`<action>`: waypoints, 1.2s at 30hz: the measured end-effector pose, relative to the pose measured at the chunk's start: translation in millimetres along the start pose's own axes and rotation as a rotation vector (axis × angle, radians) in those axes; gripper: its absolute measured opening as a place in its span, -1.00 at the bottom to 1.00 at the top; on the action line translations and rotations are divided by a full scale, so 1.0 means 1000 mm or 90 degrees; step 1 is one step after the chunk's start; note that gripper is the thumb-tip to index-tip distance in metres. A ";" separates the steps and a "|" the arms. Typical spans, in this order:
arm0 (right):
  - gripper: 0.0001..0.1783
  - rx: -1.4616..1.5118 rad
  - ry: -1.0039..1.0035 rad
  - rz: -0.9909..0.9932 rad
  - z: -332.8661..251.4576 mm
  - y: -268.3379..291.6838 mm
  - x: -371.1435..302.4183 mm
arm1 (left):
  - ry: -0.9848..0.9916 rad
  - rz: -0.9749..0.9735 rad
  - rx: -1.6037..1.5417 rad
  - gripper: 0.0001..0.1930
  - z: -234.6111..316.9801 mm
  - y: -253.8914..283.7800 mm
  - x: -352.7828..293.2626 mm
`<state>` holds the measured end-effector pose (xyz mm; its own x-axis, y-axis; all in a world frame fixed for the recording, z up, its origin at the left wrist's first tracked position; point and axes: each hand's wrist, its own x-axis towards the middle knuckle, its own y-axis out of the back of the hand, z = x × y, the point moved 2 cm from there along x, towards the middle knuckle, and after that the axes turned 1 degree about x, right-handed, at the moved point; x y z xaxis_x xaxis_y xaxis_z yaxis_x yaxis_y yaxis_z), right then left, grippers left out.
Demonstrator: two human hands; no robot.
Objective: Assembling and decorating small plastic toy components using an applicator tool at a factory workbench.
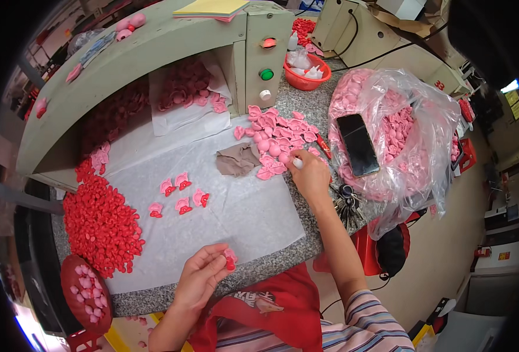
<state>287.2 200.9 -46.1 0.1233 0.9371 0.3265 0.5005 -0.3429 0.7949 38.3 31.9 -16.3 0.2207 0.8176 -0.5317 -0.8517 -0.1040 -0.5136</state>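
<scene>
Near the table's front edge, my left hand (pixel 203 273) pinches a small pink-and-red plastic piece (pixel 230 259) between thumb and fingers. My right hand (pixel 313 180) is closed round a small white bottle (pixel 297 163), mostly hidden by the fingers, at the near edge of a heap of pink plastic pieces (pixel 280 134). On the white sheet (pixel 242 220) between my hands stand several joined pink-and-red pieces (pixel 183 205). A large pile of red plastic parts (pixel 104 226) lies to the left. A crumpled grey-brown cloth (pixel 237 159) rests beside the pink heap.
A pale arched machine (pixel 154 35) with pink pieces inside spans the back. At right, a phone (pixel 358 144) lies on a clear bag of pink parts (pixel 397 141), with keys (pixel 347 205) nearby. A red basket (pixel 307 79) holds white bottles; a red dish (pixel 74 293) sits front left.
</scene>
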 end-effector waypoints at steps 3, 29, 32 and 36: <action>-0.75 0.066 -0.010 0.063 -0.001 0.015 -0.006 | -0.052 0.014 -0.071 -0.65 0.002 0.003 0.000; -0.80 0.306 0.158 -0.341 -0.090 0.019 -0.065 | -0.111 0.014 -0.424 -0.56 -0.005 0.012 -0.002; -0.77 0.567 -0.030 -0.396 -0.116 0.040 -0.083 | -0.190 0.006 -0.363 -0.62 -0.003 0.007 -0.007; -0.75 0.614 0.003 -0.339 -0.145 0.042 -0.104 | -0.239 0.034 -0.320 -0.66 0.002 -0.007 -0.012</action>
<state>171.2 79.3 27.7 -0.3098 0.9487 0.0639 0.9476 0.3025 0.1022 40.7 24.2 -4.7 -0.0755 0.9373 -0.3403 -0.5097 -0.3296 -0.7947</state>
